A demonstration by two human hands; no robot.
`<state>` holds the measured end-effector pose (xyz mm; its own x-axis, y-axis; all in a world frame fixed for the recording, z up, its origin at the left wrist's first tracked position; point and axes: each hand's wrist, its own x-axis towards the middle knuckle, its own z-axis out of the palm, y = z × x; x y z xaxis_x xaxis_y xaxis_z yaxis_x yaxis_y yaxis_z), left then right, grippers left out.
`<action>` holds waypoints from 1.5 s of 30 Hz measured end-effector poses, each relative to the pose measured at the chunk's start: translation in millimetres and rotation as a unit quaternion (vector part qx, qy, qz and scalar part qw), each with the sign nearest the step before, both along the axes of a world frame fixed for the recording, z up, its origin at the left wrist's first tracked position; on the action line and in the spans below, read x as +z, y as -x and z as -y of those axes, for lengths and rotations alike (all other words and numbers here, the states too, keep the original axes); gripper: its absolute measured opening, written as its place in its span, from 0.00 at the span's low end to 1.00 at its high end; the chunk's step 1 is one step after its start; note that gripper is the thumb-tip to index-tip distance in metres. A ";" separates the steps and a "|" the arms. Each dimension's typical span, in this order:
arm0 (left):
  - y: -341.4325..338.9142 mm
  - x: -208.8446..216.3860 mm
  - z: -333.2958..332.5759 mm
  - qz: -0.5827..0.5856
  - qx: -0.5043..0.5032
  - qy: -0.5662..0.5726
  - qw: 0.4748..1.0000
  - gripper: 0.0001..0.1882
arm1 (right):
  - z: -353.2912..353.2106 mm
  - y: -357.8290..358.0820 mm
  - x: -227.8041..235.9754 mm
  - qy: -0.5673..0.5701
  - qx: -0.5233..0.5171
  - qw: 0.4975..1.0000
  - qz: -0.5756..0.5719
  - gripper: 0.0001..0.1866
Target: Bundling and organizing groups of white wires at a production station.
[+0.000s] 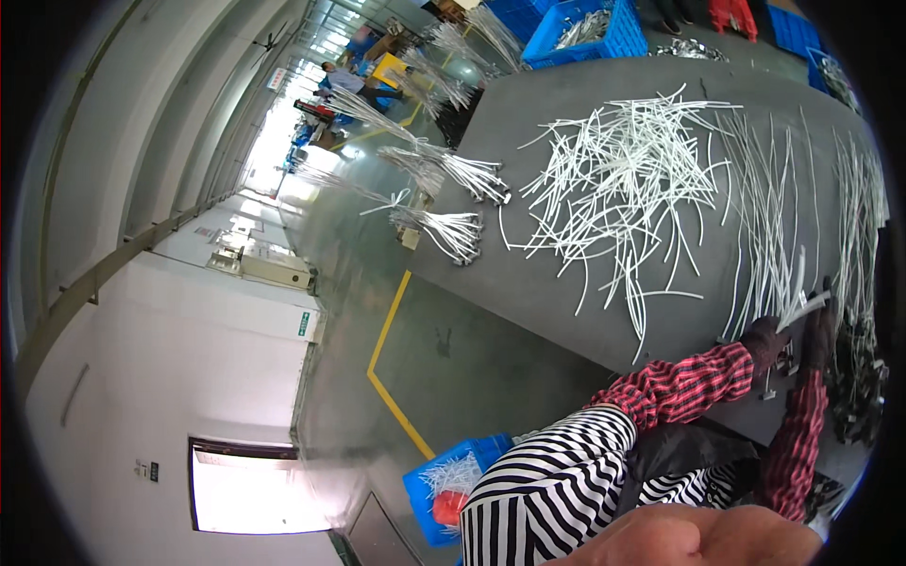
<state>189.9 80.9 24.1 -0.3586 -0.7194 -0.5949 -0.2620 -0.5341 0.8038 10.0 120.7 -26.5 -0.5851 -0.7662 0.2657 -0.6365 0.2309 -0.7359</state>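
Observation:
My left hand (763,345), in a dark glove, is closed around a few short white tubes (800,312) that stick out past its fingers. Beside it on the right is my right hand (819,332), also dark-gloved, its fingers pointing away from me at the tubes' far ends. Whether those fingers grip a tube is too dark to see. Long thin whitish wires (766,212) lie on the grey table (538,292) beyond my hands, with small metal pieces (769,385) at their near ends. A large loose heap of white tubes (623,179) lies to the left.
Bundled wires (444,231) hang over the table's left edge. More wires (857,217) with dark ends lie at the far right. A blue crate (590,42) stands beyond the table; a blue bin (434,486) sits low at the left. Another person (354,80) is in the distance.

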 end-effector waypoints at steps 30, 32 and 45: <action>-12.1 24.4 13.1 -0.075 0.037 -0.179 0.980 0.15 | -88.8 -131.1 86.9 -0.134 0.286 0.940 -0.128 0.16; 0.9 25.2 1.6 0.002 0.015 -0.034 0.999 0.14 | -109.5 -155.7 72.0 -0.114 0.190 0.975 0.030 0.13; 22.7 -7.6 -16.2 -0.285 0.116 -0.138 0.942 0.15 | -484.4 -191.2 28.4 -0.146 -0.335 0.778 0.511 0.12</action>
